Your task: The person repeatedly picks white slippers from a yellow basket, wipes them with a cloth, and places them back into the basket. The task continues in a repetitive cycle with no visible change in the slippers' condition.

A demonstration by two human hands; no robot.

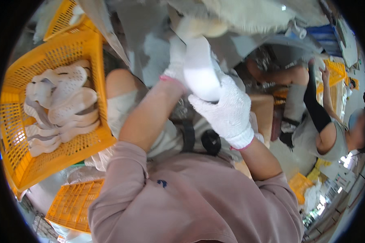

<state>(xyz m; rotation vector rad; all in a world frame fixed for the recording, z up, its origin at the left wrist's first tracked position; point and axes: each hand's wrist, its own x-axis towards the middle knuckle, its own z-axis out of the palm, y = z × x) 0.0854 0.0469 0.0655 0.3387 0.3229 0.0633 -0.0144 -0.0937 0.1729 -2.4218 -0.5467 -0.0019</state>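
Note:
Both of my hands wear white knit gloves with pink cuffs. Between them a smooth white shoe sole is held upright, its far end close to a cream-coloured rounded pad; whether they touch I cannot tell. My right hand is closed round the near end of the sole, thumb on one side and fingers on the other. At its left edge, my left hand grips it farther up, with most of the fingers hidden behind the sole.
On the left, a yellow perforated crate holds several white soles. Below it stands an orange crate. To the right, a person in a grey top sits working. Dusty grey sheeting lies behind my hands.

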